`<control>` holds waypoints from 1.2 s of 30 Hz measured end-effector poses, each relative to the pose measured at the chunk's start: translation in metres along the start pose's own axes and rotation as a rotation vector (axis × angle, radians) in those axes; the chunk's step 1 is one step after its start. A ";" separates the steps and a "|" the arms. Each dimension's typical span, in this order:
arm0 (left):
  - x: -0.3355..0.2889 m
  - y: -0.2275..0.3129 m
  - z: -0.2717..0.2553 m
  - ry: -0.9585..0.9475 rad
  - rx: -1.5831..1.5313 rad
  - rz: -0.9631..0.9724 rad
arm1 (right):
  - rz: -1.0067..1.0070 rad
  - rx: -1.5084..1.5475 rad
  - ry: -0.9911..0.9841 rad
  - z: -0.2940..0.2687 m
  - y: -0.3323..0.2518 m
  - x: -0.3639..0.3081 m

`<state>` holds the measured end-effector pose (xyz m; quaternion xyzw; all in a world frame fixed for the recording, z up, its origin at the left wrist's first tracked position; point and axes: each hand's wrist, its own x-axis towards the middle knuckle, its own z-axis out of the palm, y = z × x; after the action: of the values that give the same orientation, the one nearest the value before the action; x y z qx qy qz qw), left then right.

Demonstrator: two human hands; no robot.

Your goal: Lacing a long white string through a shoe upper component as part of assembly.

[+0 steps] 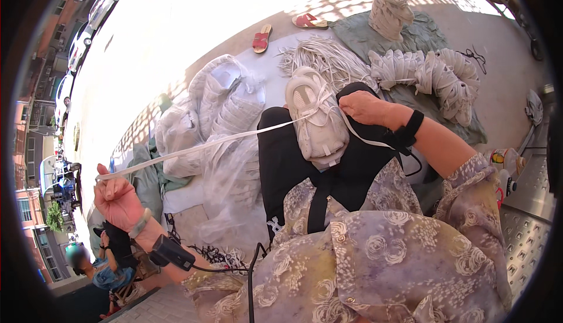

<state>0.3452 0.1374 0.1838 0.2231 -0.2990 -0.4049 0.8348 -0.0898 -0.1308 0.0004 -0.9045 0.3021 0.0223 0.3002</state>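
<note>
Left hand (120,203) stands well out at 8 o'clock from the shoe, palm up with fingers half curled, pinching the end of one taut white lace (223,142). Right hand (366,107), just beside the shoe at 2 o'clock, has its fingers pressed together on a second length of that lace, which trails out below them toward 4 o'clock. One white shoe (304,97) rests across two black-trousered legs (278,147), the lace threaded through its upper.

Beyond it, at 12 o'clock, spreads one heap of loose white laces (325,59); its strands are too many to count. Two red slippers (262,38) lie apart from each other, around 11 and 12 o'clock. One upright off-white bundle (391,12) stands at 1 o'clock, one long curving row of tied pieces (422,74) lies at 2. Clear plastic partly covers several white stacks (226,106) at 10; one other person (120,276) sits far off at 8.
</note>
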 end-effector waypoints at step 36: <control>-0.041 -0.312 0.112 -0.036 0.547 -0.631 | 0.087 1.724 0.288 -0.008 -0.078 -0.009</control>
<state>0.0792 -0.0227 0.0593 0.5103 -0.3272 -0.5502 0.5743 -0.0548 -0.0810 0.0504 -0.3439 0.2831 -0.3170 0.8373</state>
